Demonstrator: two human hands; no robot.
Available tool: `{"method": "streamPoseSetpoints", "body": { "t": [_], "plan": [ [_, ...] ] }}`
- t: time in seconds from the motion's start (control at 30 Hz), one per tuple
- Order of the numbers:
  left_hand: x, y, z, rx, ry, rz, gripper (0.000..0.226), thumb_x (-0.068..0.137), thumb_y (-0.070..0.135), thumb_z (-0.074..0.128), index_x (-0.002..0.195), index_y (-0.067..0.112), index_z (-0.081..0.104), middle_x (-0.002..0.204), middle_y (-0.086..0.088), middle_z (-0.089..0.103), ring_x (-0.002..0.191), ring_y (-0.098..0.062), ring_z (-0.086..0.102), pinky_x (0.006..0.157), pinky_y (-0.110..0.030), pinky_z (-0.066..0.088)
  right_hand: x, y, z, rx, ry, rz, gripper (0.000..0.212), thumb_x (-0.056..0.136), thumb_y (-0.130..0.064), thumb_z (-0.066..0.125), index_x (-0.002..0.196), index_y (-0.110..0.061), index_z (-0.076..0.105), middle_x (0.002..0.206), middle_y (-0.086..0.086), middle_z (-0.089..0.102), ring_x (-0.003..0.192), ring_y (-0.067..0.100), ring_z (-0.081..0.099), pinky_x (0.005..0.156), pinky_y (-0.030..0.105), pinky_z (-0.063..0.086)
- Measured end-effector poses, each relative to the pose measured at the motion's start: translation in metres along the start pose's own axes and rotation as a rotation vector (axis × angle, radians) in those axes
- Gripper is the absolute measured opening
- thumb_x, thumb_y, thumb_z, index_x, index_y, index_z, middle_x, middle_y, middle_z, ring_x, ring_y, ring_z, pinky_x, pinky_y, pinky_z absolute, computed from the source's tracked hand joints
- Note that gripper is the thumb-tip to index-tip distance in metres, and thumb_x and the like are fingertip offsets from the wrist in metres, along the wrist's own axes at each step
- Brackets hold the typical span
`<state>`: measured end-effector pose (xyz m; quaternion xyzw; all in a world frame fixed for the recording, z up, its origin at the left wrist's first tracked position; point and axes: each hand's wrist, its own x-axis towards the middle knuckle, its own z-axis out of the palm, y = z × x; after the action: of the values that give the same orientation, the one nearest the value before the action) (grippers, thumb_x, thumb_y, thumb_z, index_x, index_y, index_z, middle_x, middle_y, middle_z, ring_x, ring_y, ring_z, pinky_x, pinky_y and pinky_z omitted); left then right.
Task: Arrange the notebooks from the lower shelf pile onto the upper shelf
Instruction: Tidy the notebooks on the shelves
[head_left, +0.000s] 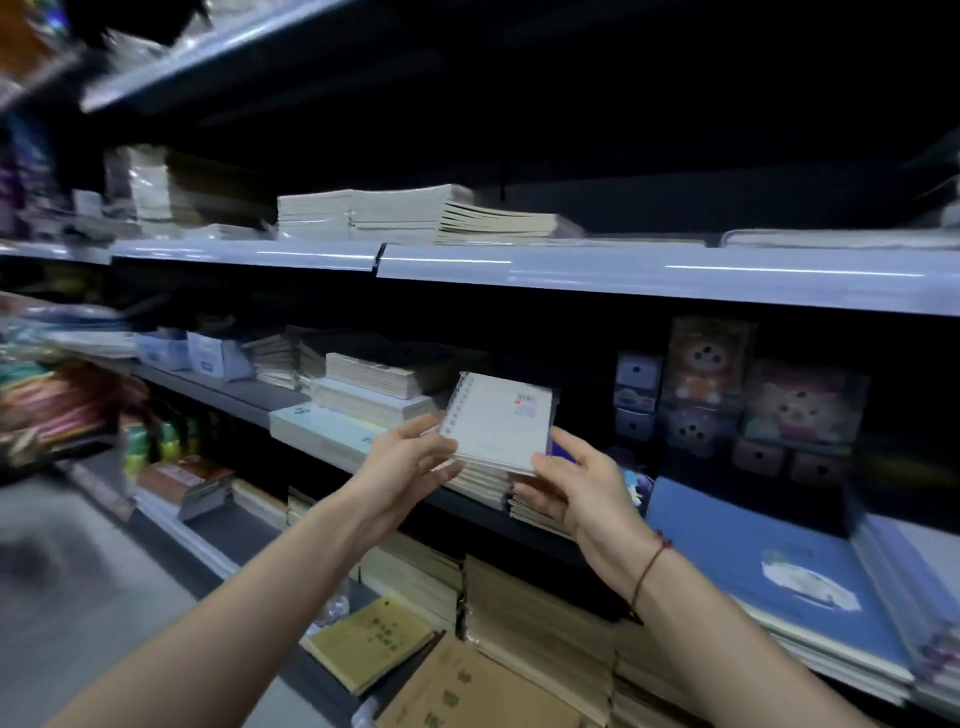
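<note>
Notebook, one, white spiral-bound (498, 422), pinched between left hand (410, 457) and right hand (576, 486); sticker text unreadable; two cardboard boxes (192, 354) left.

Both forearms are seen bare, with no sleeves reaching the wrists. A thin dark red cord bracelet (649, 569) with a small knot or bead is worn round the wrist of the right hand (582, 488); the left hand (400, 457) is unadorned
</note>
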<state>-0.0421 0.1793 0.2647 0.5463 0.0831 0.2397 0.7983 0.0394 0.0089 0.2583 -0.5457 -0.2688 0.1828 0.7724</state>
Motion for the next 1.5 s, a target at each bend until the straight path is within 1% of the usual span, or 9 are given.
{"method": "streamPoseSetpoints", "body": {
  "t": [0.23, 0.4, 0.63, 0.9, 1.0, 1.13, 1.3, 1.4, 1.5],
  "plan": [
    [0.014, 0.021, 0.018, 0.122, 0.048, 0.043, 0.046, 0.086, 0.012, 0.069, 0.129, 0.006, 0.054, 0.128, -0.013, 0.059, 0.108, -0.021, 0.064, 0.079, -0.024, 0.056, 0.021, -0.028, -0.012, -0.042, -0.043, 0.045, 0.052, 0.091, 0.002, 0.057, 0.140, -0.005, 0.040, 0.103, 0.012, 0.069, 0.081, 0.015, 0.069, 0.071, 0.025, 0.059],
    [0.017, 0.028, 0.029, 0.275, 0.133, 0.076, 0.038, 0.091, 0.022, 0.063, 0.126, 0.007, 0.058, 0.099, -0.002, 0.063, 0.087, -0.009, 0.061, 0.075, -0.020, 0.054, 0.028, -0.046, -0.014, -0.109, -0.096, 0.091, 0.032, 0.090, -0.004, 0.061, 0.122, -0.003, 0.057, 0.099, 0.008, 0.071, 0.079, 0.011, 0.069, 0.070, 0.026, 0.058],
    [0.047, 0.039, 0.030, 0.475, 0.129, 0.171, 0.025, 0.095, 0.024, 0.057, 0.118, 0.016, 0.060, 0.097, 0.007, 0.062, 0.080, -0.002, 0.056, 0.078, -0.017, 0.047, 0.063, -0.044, -0.015, -0.126, -0.059, 0.078, 0.045, 0.086, -0.010, 0.068, 0.127, 0.001, 0.052, 0.097, 0.009, 0.071, 0.087, 0.016, 0.069, 0.070, 0.027, 0.057],
    [0.062, 0.042, 0.020, -0.049, 0.058, -0.058, 0.008, 0.091, 0.008, 0.060, 0.096, 0.002, 0.064, 0.093, -0.012, 0.070, 0.086, -0.021, 0.066, 0.068, -0.026, 0.060, 0.082, -0.023, 0.003, -0.161, -0.080, 0.076, 0.036, 0.086, -0.005, 0.068, 0.120, -0.004, 0.056, 0.098, 0.011, 0.071, 0.080, 0.012, 0.069, 0.062, 0.022, 0.056],
    [0.062, 0.036, 0.023, -0.040, 0.071, -0.048, 0.011, 0.090, 0.005, 0.060, 0.098, -0.002, 0.062, 0.089, -0.013, 0.073, 0.081, -0.020, 0.070, 0.067, -0.027, 0.060, 0.080, -0.017, 0.007, -0.201, -0.086, 0.076, 0.043, 0.087, -0.006, 0.066, 0.128, -0.008, 0.054, 0.104, 0.012, 0.071, 0.084, 0.014, 0.068, 0.063, 0.022, 0.056],
    [0.067, 0.040, 0.019, 0.322, 0.176, 0.216, 0.006, 0.091, 0.006, 0.060, 0.095, 0.003, 0.063, 0.099, -0.020, 0.071, 0.088, -0.028, 0.069, 0.076, -0.039, 0.060, 0.080, -0.012, -0.004, -0.181, 0.004, 0.104, 0.061, 0.090, -0.004, 0.061, 0.145, -0.003, 0.033, 0.109, 0.010, 0.065, 0.088, 0.019, 0.066, 0.070, 0.025, 0.059],
    [0.074, 0.034, 0.009, 1.511, 0.192, 0.882, 0.019, 0.089, 0.028, 0.058, 0.104, 0.028, 0.068, 0.081, -0.002, 0.073, 0.077, -0.030, 0.068, 0.062, -0.039, 0.054, 0.079, -0.012, -0.021, -0.141, 0.089, 0.142, 0.044, 0.092, -0.001, 0.057, 0.134, 0.000, 0.048, 0.106, 0.014, 0.067, 0.087, 0.021, 0.068, 0.070, 0.025, 0.058],
    [0.072, 0.014, 0.014, 1.725, 0.078, 1.020, 0.032, 0.076, 0.020, 0.066, 0.104, 0.036, 0.070, 0.099, 0.011, 0.074, 0.082, -0.016, 0.072, 0.050, -0.023, 0.053, 0.075, -0.010, -0.023, -0.170, 0.106, 0.148, 0.034, 0.092, 0.000, 0.056, 0.127, -0.001, 0.054, 0.100, 0.013, 0.069, 0.088, 0.022, 0.069, 0.073, 0.027, 0.057],
    [0.072, -0.003, 0.018, 1.772, 0.009, 1.020, 0.030, 0.071, 0.018, 0.057, 0.091, 0.032, 0.075, 0.090, 0.012, 0.075, 0.079, -0.009, 0.071, 0.051, -0.017, 0.051, 0.073, 0.000, -0.023, -0.262, 0.102, 0.136, 0.014, 0.093, -0.001, 0.055, 0.094, -0.012, 0.064, 0.074, 0.001, 0.073, 0.074, 0.013, 0.069, 0.078, 0.029, 0.055]
  ]
}}
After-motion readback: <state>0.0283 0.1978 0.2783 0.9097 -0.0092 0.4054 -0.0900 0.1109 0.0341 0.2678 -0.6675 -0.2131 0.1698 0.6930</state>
